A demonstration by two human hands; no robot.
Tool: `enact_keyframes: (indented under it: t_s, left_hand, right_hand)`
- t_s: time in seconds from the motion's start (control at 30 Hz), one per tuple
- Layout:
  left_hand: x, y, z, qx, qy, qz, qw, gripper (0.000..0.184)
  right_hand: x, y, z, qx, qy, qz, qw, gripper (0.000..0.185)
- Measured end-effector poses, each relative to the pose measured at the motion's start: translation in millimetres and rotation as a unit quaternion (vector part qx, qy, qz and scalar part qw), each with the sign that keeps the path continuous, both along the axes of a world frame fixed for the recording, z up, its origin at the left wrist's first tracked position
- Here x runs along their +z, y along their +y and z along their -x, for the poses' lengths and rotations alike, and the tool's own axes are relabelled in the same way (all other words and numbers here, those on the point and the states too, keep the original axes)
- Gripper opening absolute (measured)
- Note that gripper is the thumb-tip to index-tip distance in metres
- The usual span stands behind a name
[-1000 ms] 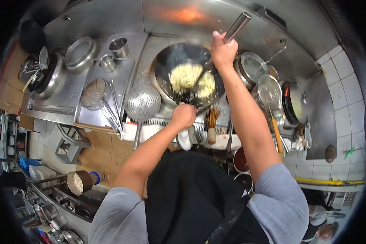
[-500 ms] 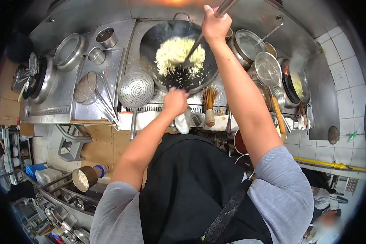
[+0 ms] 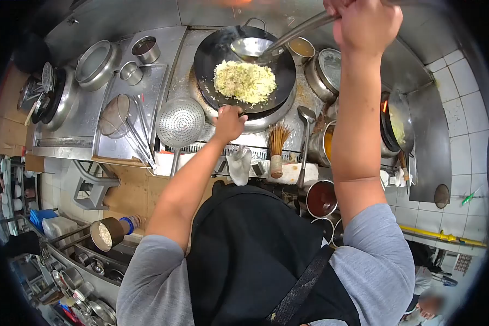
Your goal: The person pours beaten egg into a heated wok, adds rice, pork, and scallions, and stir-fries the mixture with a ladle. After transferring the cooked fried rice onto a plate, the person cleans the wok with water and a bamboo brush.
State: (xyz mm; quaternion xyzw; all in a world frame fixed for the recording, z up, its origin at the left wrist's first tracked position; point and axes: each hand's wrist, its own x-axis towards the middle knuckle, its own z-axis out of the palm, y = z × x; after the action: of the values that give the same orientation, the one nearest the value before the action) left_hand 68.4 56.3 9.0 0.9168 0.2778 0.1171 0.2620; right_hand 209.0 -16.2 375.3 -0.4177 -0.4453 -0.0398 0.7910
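Observation:
A black wok (image 3: 204, 73) holds a mound of pale yellow fried rice (image 3: 244, 81) with green bits. My left hand (image 3: 229, 124) is closed around the handle at the wok's near rim. Up at the top right, my right hand (image 3: 367, 27) grips the long metal handle of a ladle (image 3: 250, 48). The ladle's bowl hangs over the far side of the wok, apart from the rice. Below my left hand a white cloth (image 3: 239, 165) drapes over the stove's front edge.
Left of the wok lie a perforated skimmer (image 3: 180, 122) and a mesh strainer (image 3: 114, 117). A bamboo brush (image 3: 277, 144) and a metal turner (image 3: 305, 136) lie near the front. Pots (image 3: 323, 76) crowd the right, and a flame (image 3: 384, 106) burns beside another wok (image 3: 405, 122).
The ladle has come up out of the rice to the wok's far side. My right hand has moved right and nearer the camera. The rice is gathered into a more compact mound.

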Motion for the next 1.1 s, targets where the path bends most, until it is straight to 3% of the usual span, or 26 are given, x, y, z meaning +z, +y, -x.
enact_keyframes:
  t_s: [0.07, 0.1, 0.13, 0.17, 0.2, 0.23, 0.3, 0.37, 0.43, 0.47, 0.53, 0.57, 0.63, 0.7, 0.77, 0.8, 0.87, 1.0, 1.1]
  left_hand:
    - [21, -24, -1, 0.126, -0.142, 0.060, 0.980, 0.024]
    - [38, -33, 7, 0.049, -0.220, 0.090, 0.970, 0.024]
    - [69, -46, 13, -0.046, -0.244, 0.215, 0.944, 0.022]
    - [107, -61, 21, -0.149, -0.262, 0.423, 0.854, 0.022]
    - [153, -73, 34, -0.209, -0.254, 0.584, 0.742, 0.030]
    - [179, -91, 36, -0.294, -0.351, 0.645, 0.612, 0.039]
    - [240, -109, 51, -0.394, -0.349, 0.694, 0.491, 0.052]
    - [281, -132, 53, -0.438, -0.376, 0.745, 0.336, 0.064]
    - [310, -151, 58, -0.377, -0.403, 0.787, 0.277, 0.065]
    - [313, -147, 53, -0.373, -0.403, 0.785, 0.285, 0.065]
    - [314, -136, 41, -0.540, -0.440, 0.670, 0.254, 0.070]
    - [314, -137, 38, -0.537, -0.437, 0.673, 0.258, 0.070]
    - [312, -140, 35, -0.559, -0.450, 0.663, 0.212, 0.070]
    - [316, -141, 44, -0.549, -0.430, 0.683, 0.218, 0.070]
    - [322, -149, 54, -0.413, -0.420, 0.779, 0.215, 0.056]
    - [324, -146, 51, -0.413, -0.421, 0.778, 0.217, 0.056]
    - [327, -136, 46, -0.488, -0.432, 0.713, 0.257, 0.071]
    - [315, -131, 45, -0.510, -0.413, 0.710, 0.255, 0.072]
    - [311, -131, 36, -0.551, -0.468, 0.634, 0.274, 0.071]
  right_hand:
    - [-37, 10, -15, -0.062, -0.031, -0.008, 0.998, 0.032]
    - [-87, 23, -35, -0.107, -0.065, -0.003, 0.992, 0.034]
    - [-137, 34, -45, -0.133, -0.082, 0.066, 0.986, 0.034]
    - [-235, 60, -95, -0.175, -0.090, 0.150, 0.969, 0.034]
    - [-238, 53, -93, -0.118, -0.029, 0.128, 0.984, 0.035]
    - [-231, 54, -89, -0.051, 0.030, 0.102, 0.993, 0.036]
    - [-216, 63, -91, -0.095, 0.012, 0.200, 0.975, 0.038]
    - [-214, 85, -103, -0.031, 0.094, 0.193, 0.976, 0.041]
    - [-210, 96, -105, 0.010, 0.113, 0.142, 0.983, 0.042]
    - [-212, 101, -110, -0.007, 0.098, 0.152, 0.983, 0.042]
    - [-211, 110, -109, 0.001, 0.102, 0.164, 0.981, 0.041]
    - [-209, 111, -108, 0.002, 0.101, 0.178, 0.979, 0.041]
    - [-210, 112, -105, -0.046, 0.062, 0.200, 0.977, 0.041]
    - [-208, 118, -105, -0.090, 0.039, 0.216, 0.971, 0.041]
    - [-207, 122, -112, -0.089, 0.039, 0.217, 0.971, 0.041]
    - [-208, 122, -114, -0.086, 0.038, 0.220, 0.971, 0.041]
    - [-209, 125, -116, -0.024, 0.075, 0.198, 0.977, 0.041]
    - [-207, 125, -114, -0.023, 0.091, 0.185, 0.978, 0.041]
    - [-202, 125, -112, -0.079, 0.047, 0.196, 0.976, 0.041]
